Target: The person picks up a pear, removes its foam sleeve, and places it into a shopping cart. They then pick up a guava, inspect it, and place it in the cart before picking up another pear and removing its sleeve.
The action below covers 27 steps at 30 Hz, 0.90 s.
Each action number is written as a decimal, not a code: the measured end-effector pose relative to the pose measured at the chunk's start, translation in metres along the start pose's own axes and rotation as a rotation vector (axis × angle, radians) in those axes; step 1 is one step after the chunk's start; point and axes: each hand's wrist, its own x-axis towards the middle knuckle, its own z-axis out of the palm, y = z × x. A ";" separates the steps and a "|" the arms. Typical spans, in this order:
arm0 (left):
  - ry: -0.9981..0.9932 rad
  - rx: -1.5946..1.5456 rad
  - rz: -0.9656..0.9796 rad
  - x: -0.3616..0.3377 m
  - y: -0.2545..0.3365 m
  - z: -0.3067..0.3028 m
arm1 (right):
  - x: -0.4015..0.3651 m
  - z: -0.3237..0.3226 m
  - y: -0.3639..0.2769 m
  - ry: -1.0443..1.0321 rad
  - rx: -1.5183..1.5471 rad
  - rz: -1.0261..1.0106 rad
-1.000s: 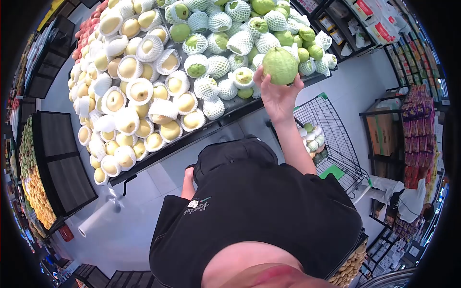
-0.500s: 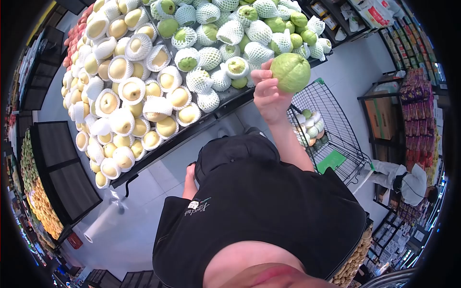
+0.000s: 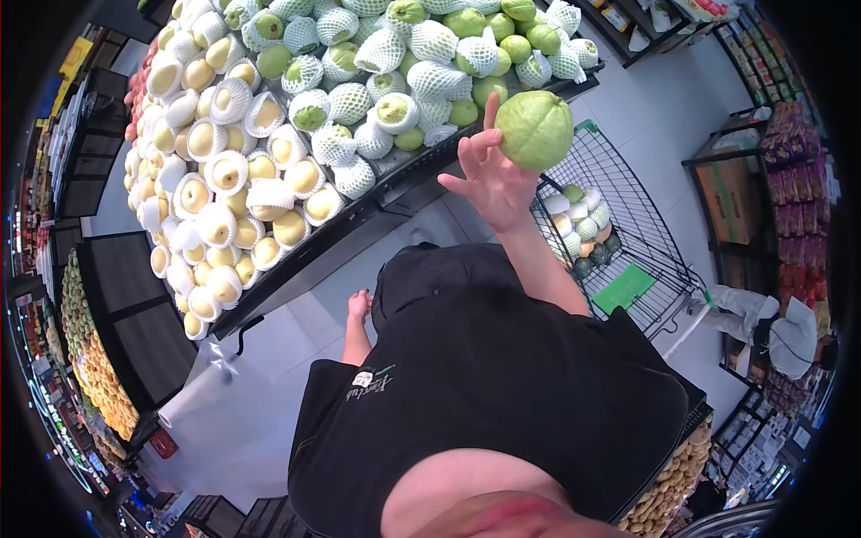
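Note:
My right hand [image 3: 498,179] is raised beside the display and holds a large bare green guava [image 3: 535,131] at its fingers, with some other fingers spread away from it. My left hand [image 3: 360,305] hangs low by my left side, its fingers loosely curled and nothing visible in them. In front of me, green guavas in foam nets [image 3: 347,103] lie at the right part of a sloped display, and yellow pears in white foam nets [image 3: 226,172] fill its left part.
A wire shopping cart [image 3: 647,202] with a green panel stands at my right, with netted and bare produce [image 3: 583,220] inside. Beyond it, a person in light clothes [image 3: 789,341] is near packed shelves. The display's dark edge [image 3: 368,212] runs diagonally before me. A plastic bag roll [image 3: 193,399] is at the left.
The display has shifted left and up in view. My right hand's fingers have spread, with the guava still held. My left hand has moved out from my body and shows more.

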 end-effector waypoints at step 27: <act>-0.008 0.273 -0.073 -0.138 -0.076 0.101 | -0.433 0.025 -0.357 1.444 -2.648 0.301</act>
